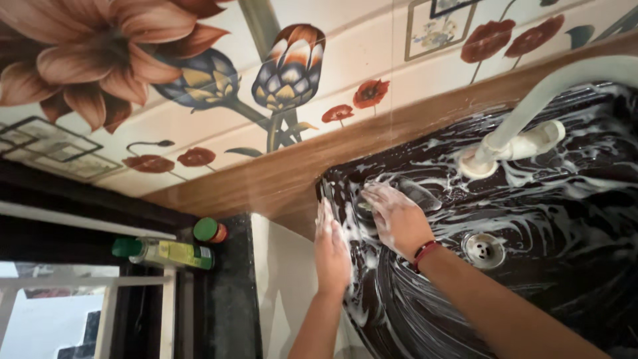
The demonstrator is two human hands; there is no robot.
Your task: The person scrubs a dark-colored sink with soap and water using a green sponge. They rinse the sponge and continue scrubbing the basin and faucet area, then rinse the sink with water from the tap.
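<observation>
Fingers of the right hand (pixel 395 216) lie flat and spread, gripping nothing, on the soapy black sink (pixel 531 299) beside the drain (pixel 484 249). The left hand (pixel 331 249), fingers straight, presses the sink's outer rim below the white faucet (pixel 525 126).

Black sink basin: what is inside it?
Inside the black sink basin: soap foam, a metal drain, and the right hand. Whatever lies under its palm is hidden.

Warm indoor light, glare on wet sink (pixel 571 219), tilted, soft edges
</observation>
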